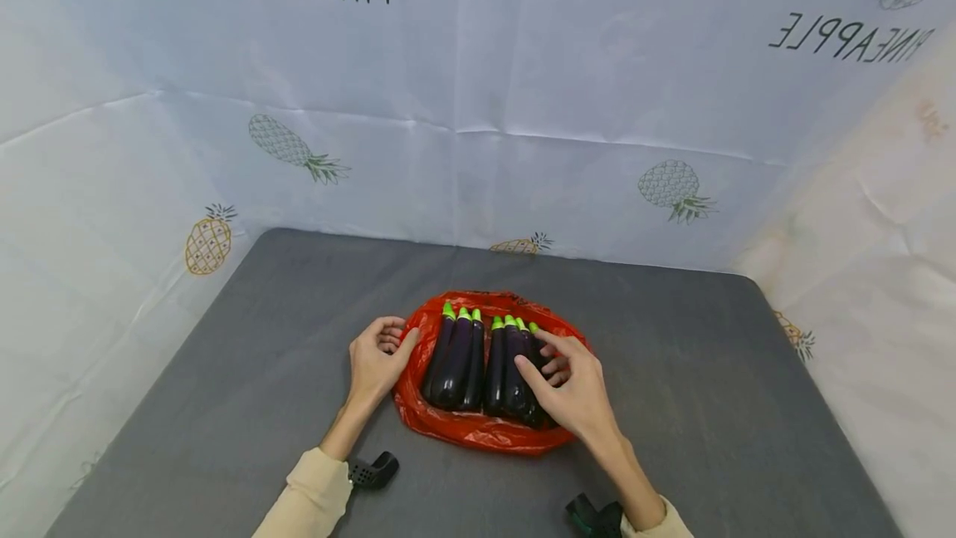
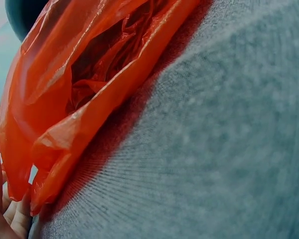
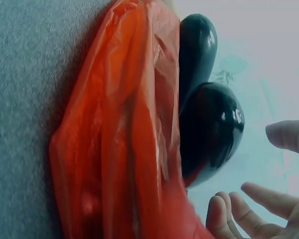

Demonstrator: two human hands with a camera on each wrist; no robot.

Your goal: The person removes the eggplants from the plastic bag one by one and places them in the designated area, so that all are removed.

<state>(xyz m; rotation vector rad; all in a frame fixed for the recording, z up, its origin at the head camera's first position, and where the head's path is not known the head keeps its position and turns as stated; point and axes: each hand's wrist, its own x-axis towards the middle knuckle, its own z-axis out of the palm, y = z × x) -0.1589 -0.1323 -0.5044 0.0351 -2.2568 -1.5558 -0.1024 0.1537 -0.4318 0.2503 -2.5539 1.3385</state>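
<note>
An open red plastic bag (image 1: 493, 436) lies in the middle of the table with several dark purple eggplants (image 1: 452, 372) side by side in it, green stem ends pointing away from me. They form two bunches with a narrow gap between. My left hand (image 1: 376, 359) is at the bag's left edge; in the left wrist view its fingers (image 2: 21, 219) touch the crumpled red plastic. Over the rightmost eggplants, my right hand (image 1: 573, 384) has thumb and fingers spread. The right wrist view shows nothing between them, beside two rounded eggplant ends (image 3: 214, 132).
A grey cloth (image 1: 709, 388) covers the table. White curtains (image 1: 463, 56) printed with pineapples hang behind it and along both sides. Black devices (image 1: 373, 470) are strapped at both wrists, close to the table surface.
</note>
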